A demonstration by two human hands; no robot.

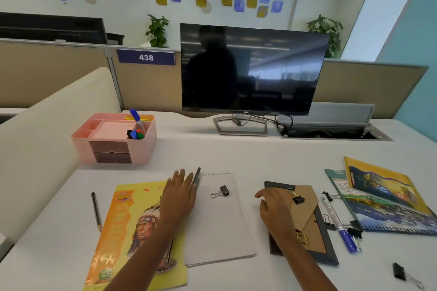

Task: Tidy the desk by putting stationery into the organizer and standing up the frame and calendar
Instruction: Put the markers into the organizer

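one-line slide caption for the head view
Left hand reaches a grey pen by the white spiral notepad; right hand rests on the face-down dark picture frame; pink plastic organizer sits behind.

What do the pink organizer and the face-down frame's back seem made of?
Pink desk organizer: likely moulded plastic, matte; smooth uniform walls, rounded corners. Dark picture frame's brown back: probably cardboard or fibreboard, dull, flat, with a folded stand flap.
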